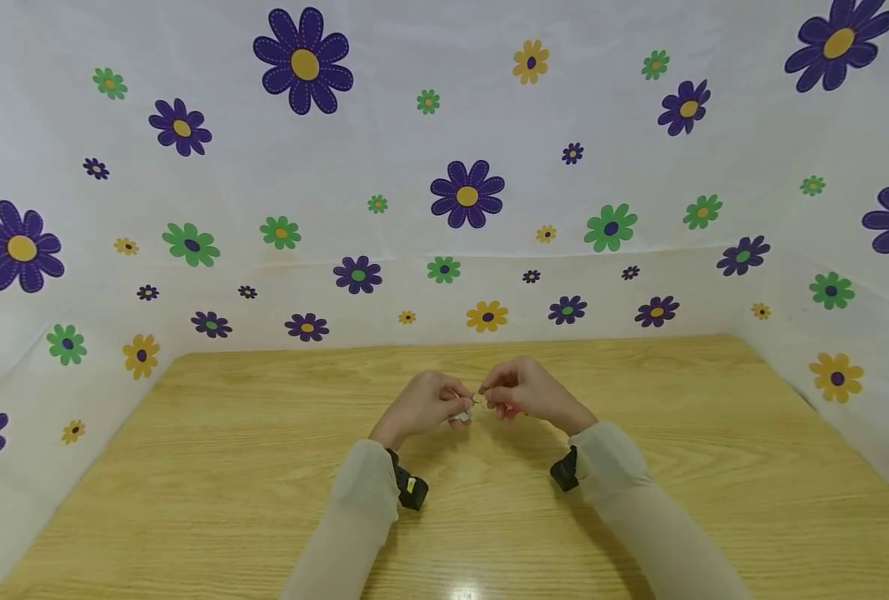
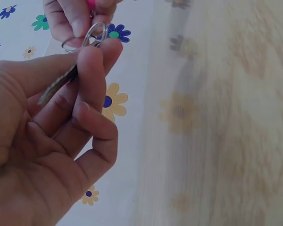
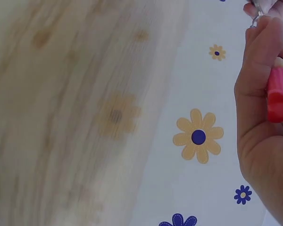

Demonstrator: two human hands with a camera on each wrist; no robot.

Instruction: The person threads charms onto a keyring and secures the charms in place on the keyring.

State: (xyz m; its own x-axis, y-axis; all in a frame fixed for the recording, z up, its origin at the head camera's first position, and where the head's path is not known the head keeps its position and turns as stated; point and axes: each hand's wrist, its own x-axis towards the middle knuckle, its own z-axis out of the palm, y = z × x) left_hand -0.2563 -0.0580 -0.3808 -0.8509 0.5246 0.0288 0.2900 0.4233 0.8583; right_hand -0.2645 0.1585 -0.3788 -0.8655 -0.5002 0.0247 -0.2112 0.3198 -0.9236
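My left hand [image 1: 427, 403] pinches a metal key [image 2: 57, 87] between thumb and fingers, its toothed blade pointing back toward the palm. At those fingertips stands a silver key ring [image 2: 88, 33], with another thin metal loop [image 2: 66, 48] beside it. Facing it, my right hand [image 1: 528, 390] has its thumb and finger at the ring. A pink and red charm [image 3: 280, 106] is tucked in the curled fingers of the right hand, partly hidden by them. In the head view both hands meet above the table, fingertips almost together.
A wooden table [image 1: 474, 517] lies under both hands. White cloth [image 1: 384, 150] printed with purple, green and yellow flowers encloses its back and sides. Black camera straps, one at the left wrist [image 1: 411, 490] and one at the right wrist [image 1: 565, 472], sit below the sleeve cuffs.
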